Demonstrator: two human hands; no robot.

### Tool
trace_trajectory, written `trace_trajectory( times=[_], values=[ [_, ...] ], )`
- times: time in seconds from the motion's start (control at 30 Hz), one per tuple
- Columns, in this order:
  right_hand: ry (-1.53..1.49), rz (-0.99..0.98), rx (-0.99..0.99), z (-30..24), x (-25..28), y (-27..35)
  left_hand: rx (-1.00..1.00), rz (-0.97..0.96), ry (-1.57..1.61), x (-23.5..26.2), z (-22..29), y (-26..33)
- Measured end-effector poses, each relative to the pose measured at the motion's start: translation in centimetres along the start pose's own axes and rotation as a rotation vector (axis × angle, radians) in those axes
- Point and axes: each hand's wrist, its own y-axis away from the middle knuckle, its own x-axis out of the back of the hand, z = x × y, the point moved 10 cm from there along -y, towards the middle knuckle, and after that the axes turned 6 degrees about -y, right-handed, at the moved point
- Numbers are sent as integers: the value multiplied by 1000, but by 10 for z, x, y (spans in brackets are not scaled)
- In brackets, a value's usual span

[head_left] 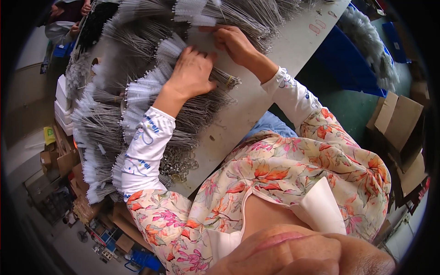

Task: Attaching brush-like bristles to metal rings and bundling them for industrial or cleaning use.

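The left hand is set palm down over a bundle of wire brushes on the table. Its grip is partly open, fingers bent and thumb apart; I cannot tell from here whether it is closed on the bundle. The looped wire ends project past the hand, to the right, with a yellowish band around the wires. The right hand is positioned just beyond, near the upper brush pile. Its index finger extends leftward and the other fingers are curled; whether this grip has hold of anything cannot be determined.

Further brush bundles lie nearer the person, white bristle heads at the left, wire loops at the right. Both forearms wear white printed sleeve covers. To the right of the table, a blue bin contains more brushes, near an open cardboard box.
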Motion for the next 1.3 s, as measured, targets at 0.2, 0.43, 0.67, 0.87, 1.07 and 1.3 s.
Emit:
trace_trajectory(
  times=[0.2, 0.43, 0.67, 0.87, 1.07, 1.3],
  values=[
    [-81, -194, -194, 17, 4, 7, 75, -435, -1, -41, -3, -23],
    [353, -146, 99, -82, 28, 59, 444, -398, 146, -68, -37, -38],
    [1097, 661, 742, -219, 156, 11, 952, -32, 1720, -100, -41, -26],
    [1629, 459, 147, -188, 110, -37, 997, 335, 2012, -110, -26, -27],
    [1578, 523, 289, -145, 103, -25, 1044, 380, 2151, -108, -18, -33],
    [1064, 579, 878, -131, 72, 18, 1030, 311, 2023, -103, -18, -35]
  ],
)
